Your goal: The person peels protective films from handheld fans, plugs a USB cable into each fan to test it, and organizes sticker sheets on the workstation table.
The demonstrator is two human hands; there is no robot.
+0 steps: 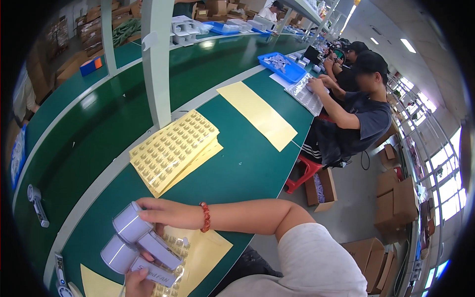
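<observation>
Two pale lavender handheld fans lie side by side in my hands over the near end of the table, their round heads toward the left. My right hand (173, 214) reaches across and grips the head of the upper fan (132, 221) with thumb and fingers. At the lower edge, my left hand (137, 283) is closed around the handle of the lower fan (118, 255), thumb on top. The fans' heads touch or nearly touch. Beneath them lies a yellow sticker sheet (213, 247) with small clear labels, partly hidden by the fans and my hands.
Stacked yellow sticker sheets (173, 148) lie ahead, beside a metal post (157, 74). Farther right is a plain yellow sheet (257, 116). A fan (37, 205) rests on the green belt (94, 123) at left. A co-worker (366, 99) sits at right near a blue tray (282, 67).
</observation>
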